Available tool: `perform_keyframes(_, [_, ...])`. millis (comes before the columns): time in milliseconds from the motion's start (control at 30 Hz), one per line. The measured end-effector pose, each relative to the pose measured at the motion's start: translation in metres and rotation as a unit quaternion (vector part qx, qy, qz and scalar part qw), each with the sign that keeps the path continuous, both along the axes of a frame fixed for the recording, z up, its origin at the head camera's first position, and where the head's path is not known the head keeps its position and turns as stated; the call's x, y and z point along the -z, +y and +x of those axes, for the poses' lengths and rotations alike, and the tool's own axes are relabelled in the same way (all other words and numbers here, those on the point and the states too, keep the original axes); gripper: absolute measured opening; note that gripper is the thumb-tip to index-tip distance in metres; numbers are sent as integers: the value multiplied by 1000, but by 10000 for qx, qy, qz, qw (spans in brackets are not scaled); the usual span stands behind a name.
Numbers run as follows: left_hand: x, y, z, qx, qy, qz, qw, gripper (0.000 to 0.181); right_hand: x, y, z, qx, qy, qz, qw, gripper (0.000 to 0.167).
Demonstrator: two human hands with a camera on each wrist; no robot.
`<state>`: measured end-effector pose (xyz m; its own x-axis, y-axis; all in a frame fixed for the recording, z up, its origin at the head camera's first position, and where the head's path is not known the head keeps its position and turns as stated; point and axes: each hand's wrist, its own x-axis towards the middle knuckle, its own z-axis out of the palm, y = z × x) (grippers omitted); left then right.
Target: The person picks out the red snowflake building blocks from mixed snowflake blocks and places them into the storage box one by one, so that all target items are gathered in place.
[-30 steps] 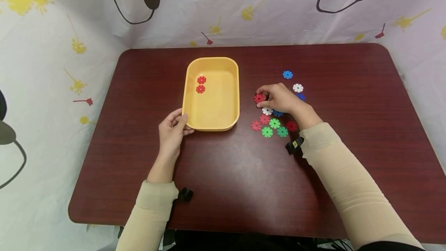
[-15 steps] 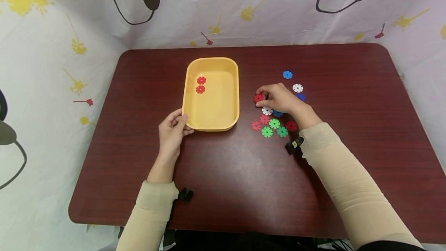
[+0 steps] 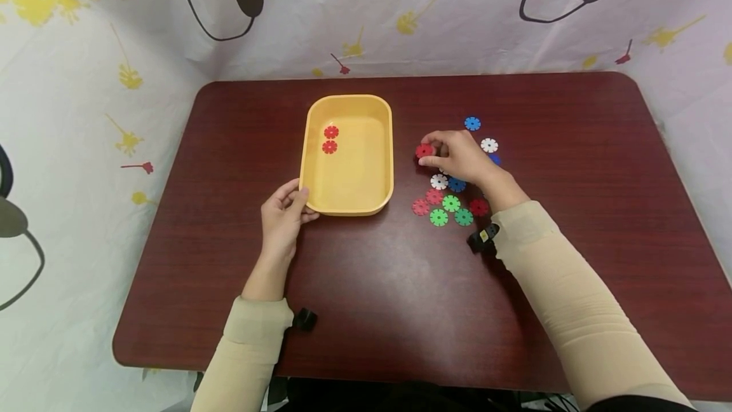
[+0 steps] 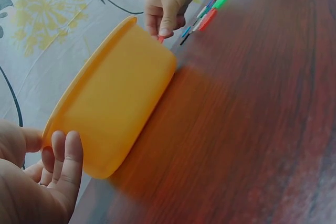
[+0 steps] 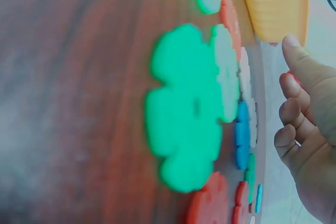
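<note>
My left hand (image 3: 280,218) grips the near left corner of a yellow plastic tray (image 3: 345,208), thumb at the rim and fingers against the outer wall. Two red snowflake discs (image 3: 330,132) lie flat inside it, one nearer me than the other. Right of the tray, my right hand (image 3: 464,156) pinches another red snowflake disc (image 3: 424,151) between thumb and fingers. In the left wrist view only a sliver of that red disc (image 4: 160,39) shows below the right hand (image 4: 170,4). The right wrist view hides most of it behind the fingers.
Loose snowflake discs lie below and beside my right hand: green (image 3: 451,203), white (image 3: 439,182), blue (image 3: 456,184) and red (image 3: 479,207). A blue disc (image 3: 472,123) and a white one (image 3: 488,145) lie farther back. A patterned cloth (image 3: 366,11) hangs behind the dark wooden table (image 3: 372,297).
My right hand has moved slightly away from me with the red snowflake disc, uncovering more of the white and blue discs beneath. My left hand and the tray hold still.
</note>
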<state>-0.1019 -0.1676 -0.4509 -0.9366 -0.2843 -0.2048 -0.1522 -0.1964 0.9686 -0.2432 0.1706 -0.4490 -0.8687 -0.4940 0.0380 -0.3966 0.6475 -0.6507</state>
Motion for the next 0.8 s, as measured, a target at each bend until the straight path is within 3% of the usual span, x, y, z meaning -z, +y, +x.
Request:
perform_keyframes(333, [1,0,0,-4,39,28,10000,33,-14,-8,-5,179,283,-282,9990,37])
perform_keyframes(800, [1,0,0,-22,50,49,10000,33,-26,-19,-7,299,307,-342,9985,39])
